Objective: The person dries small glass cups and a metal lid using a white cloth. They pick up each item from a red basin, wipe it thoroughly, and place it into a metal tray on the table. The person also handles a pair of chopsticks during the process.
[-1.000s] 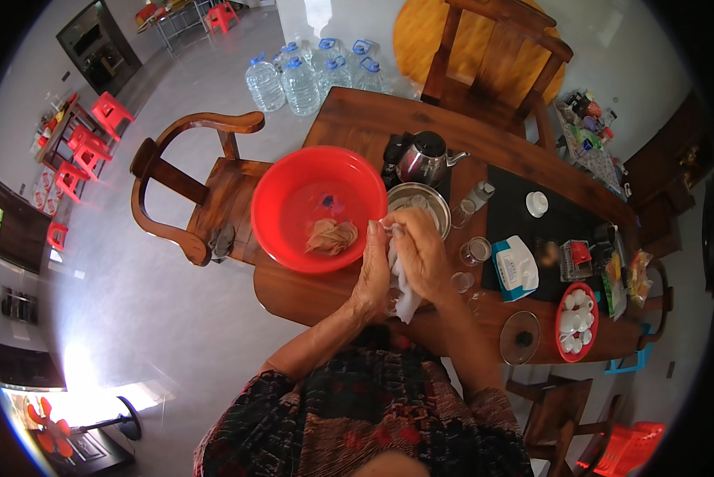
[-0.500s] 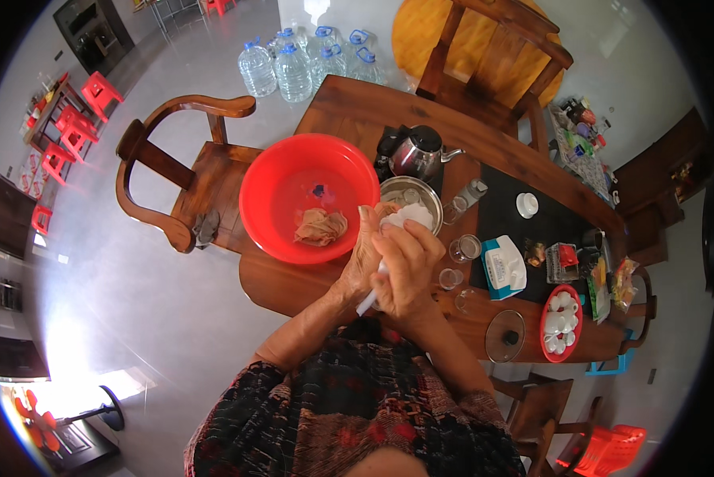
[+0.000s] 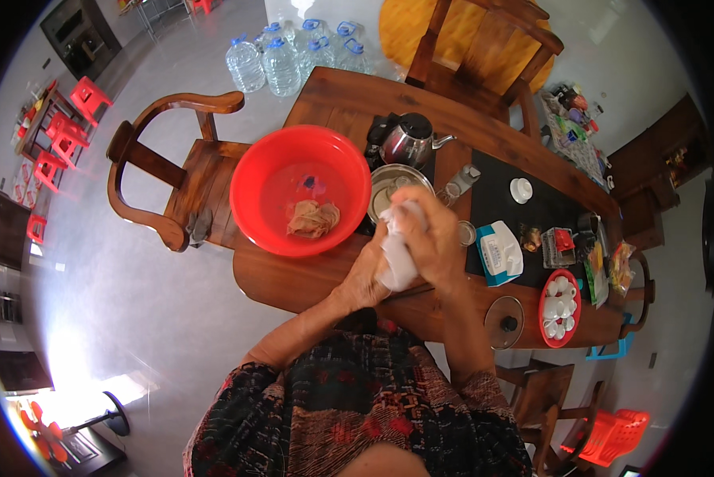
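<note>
A wooden armchair (image 3: pixel 178 171) is being seen at the far left, beside the wooden table (image 3: pixel 325 282). On the table's near left part a red basin (image 3: pixel 301 199) is being occupied by a crumpled brown rag (image 3: pixel 312 219). To its right, a white cloth (image 3: pixel 400 250) is being squeezed above the table edge between the left hand (image 3: pixel 370 270) and the right hand (image 3: pixel 436 238), both closed tight around it. Behind them a steel bowl (image 3: pixel 392 184) and a metal kettle (image 3: pixel 408 141) are being partly hidden. Farther right, a red tray of white cups (image 3: pixel 559 308) is being kept.
</note>
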A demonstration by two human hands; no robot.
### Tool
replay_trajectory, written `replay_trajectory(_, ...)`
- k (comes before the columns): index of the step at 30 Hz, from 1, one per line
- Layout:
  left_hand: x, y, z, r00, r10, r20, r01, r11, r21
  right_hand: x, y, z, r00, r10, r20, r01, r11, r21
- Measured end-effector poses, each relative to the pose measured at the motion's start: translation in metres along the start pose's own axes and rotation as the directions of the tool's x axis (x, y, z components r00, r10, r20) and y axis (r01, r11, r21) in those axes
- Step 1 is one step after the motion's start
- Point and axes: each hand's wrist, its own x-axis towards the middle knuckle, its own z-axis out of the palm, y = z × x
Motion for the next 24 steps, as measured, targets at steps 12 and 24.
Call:
replay_trajectory(12,0.021,0.005,-0.030,0.989,-0.147,-0.019,0.091,0.703,-0.705,-0.058,0.029,0.007,0.991,-0.109,-0.074,0.096,0.982,-0.160)
replay_trajectory(24,0.023,0.006,-0.012,0.931,-0.332,-0.150,0.023,0.463,-0.886,-0.032,0.021,0.044,0.897,-0.425,-0.117,0.340,0.836,-0.432)
